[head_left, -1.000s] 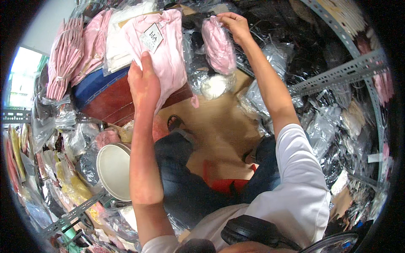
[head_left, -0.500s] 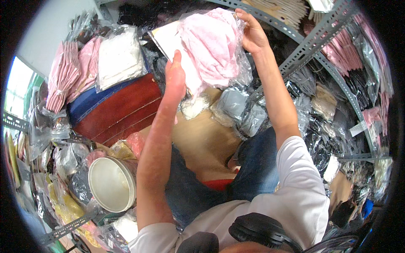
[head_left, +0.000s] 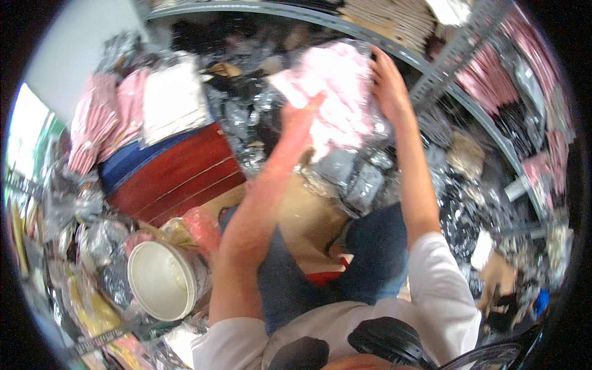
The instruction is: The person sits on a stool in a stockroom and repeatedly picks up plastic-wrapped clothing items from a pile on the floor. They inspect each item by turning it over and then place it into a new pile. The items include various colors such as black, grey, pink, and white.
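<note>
A pink cloth in a clear plastic bag [head_left: 342,92] is held up between my two hands over the packed shelf. My left hand [head_left: 300,120] grips its near left side, with the thumb lying over the pink face and the other fingers hidden beneath. On the right edge, my right hand [head_left: 390,83] curls its fingers against the plastic. Motion blurs both hands and the bag. Just below the bag lie grey items in clear plastic [head_left: 336,166].
To the left, a stack of dark red and blue material [head_left: 179,176] carries a white bagged pack [head_left: 176,98] and pink bagged gloves [head_left: 95,120]. A white bucket [head_left: 161,280] stands at lower left. A perforated metal shelf beam [head_left: 277,11] crosses above; an upright [head_left: 453,55] rises at right.
The bagged pink cloth has come down and slightly right. My left hand has shifted right onto the pink part; the white flat part beside it no longer shows. My right hand moved slightly down.
</note>
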Tool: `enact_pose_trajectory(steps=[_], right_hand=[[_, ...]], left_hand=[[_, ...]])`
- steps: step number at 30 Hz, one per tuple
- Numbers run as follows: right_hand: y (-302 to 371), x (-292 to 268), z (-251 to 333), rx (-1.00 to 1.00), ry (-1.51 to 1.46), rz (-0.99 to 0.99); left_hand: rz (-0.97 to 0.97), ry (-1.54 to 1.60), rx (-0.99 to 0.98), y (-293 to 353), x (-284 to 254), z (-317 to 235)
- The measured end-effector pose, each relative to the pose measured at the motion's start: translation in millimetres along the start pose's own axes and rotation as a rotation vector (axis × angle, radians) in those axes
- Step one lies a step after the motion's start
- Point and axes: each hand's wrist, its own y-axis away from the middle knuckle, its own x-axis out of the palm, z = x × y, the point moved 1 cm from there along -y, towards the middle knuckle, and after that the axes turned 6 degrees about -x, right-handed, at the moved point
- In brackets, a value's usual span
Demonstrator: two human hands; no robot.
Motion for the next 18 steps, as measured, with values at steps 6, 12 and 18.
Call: enact_pose_trajectory(steps=[6,12,18], right_hand=[[63.7,-21.5,-16.6,0.228,0.297,0.231],[67.5,29.9,-43.5,0.223,0.137,0.228],[62.1,66.0,-57.5,0.150,0.133,0.288]], left_hand=[[0.020,-0.237,0.098,7.0,10.9,-3.8],[-0.134,-0.456,0.059,19.6,-33.2,-42.6],[-0.259,-0.462,0.148,44.7,-72.2,-91.2]])
